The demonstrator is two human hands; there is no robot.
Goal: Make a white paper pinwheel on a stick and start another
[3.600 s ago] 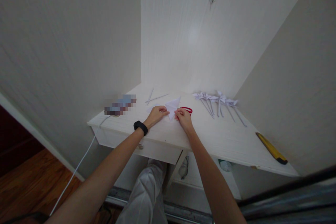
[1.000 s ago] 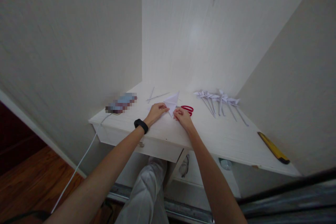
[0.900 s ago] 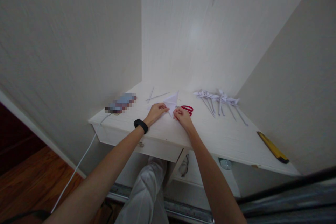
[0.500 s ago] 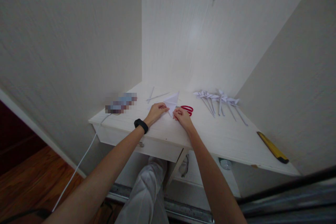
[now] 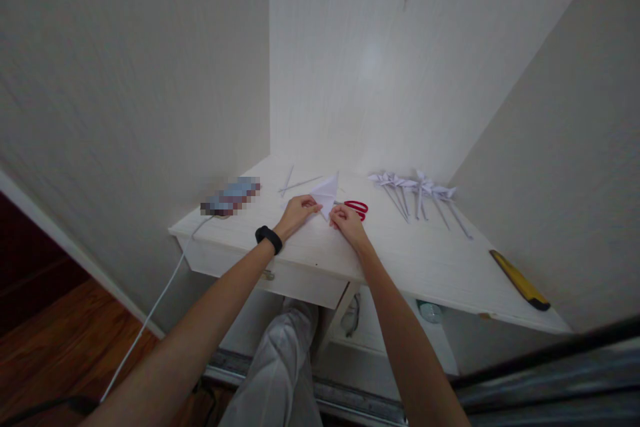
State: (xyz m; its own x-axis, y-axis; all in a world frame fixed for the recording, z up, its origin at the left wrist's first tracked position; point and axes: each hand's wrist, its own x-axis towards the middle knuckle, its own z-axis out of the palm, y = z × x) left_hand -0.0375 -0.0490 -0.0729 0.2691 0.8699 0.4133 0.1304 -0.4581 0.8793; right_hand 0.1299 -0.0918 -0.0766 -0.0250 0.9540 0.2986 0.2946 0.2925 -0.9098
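Observation:
A folded sheet of white paper (image 5: pixel 326 195) stands partly raised over the white desk (image 5: pixel 400 247), creased into pointed flaps. My left hand (image 5: pixel 300 212) pinches its near left side between thumb and fingers. At the lower right corner, my right hand (image 5: pixel 345 220) is closed with its fingertips on the paper. Just beyond the right hand lie red-handled scissors (image 5: pixel 356 205), their blades mostly hidden by paper and fingers. Thin white paper sticks (image 5: pixel 300 183) rest behind the left hand.
Several white paper pinwheels on sticks (image 5: pixel 420 185) lie at the back right. A yellow and black tool (image 5: pixel 520 280) sits near the right edge. At the left is a blurred phone-like object (image 5: pixel 231 197) with a white cable (image 5: pixel 165 297). Walls enclose the desk.
The paper's upper tip has shifted slightly left and down. Both hands keep nearly the same place and grip.

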